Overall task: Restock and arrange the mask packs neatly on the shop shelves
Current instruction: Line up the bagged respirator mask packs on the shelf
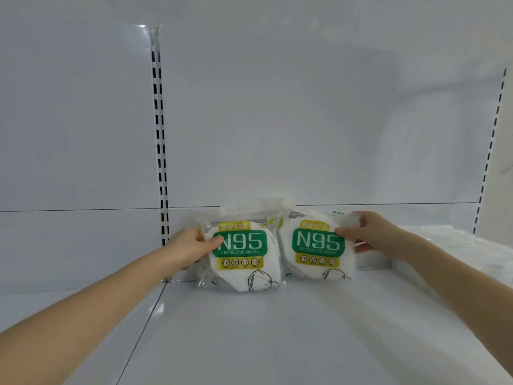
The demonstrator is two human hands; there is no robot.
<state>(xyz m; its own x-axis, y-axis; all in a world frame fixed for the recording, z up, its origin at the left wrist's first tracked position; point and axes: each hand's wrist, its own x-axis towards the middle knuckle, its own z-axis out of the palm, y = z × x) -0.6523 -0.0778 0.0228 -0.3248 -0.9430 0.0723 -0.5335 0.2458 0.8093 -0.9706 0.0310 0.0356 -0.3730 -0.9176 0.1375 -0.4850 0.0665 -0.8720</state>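
Two clear packs of white N95 masks with green and yellow labels stand upright side by side at the back of the white shelf (277,329). My left hand (191,247) grips the left edge of the left pack (244,262), thumb across its green label. My right hand (372,234) pinches the upper right edge of the right pack (313,254), thumb on the label's right end. At least one more pack stands behind the left pack, mostly hidden. The two front packs touch at their inner edges.
A slotted black-and-white upright (161,151) runs down the back panel left of the packs; another upright (488,151) is at the far right. More clear-wrapped white packs (455,245) lie on the shelf behind my right forearm. A seam divides the shelf from the left bay.
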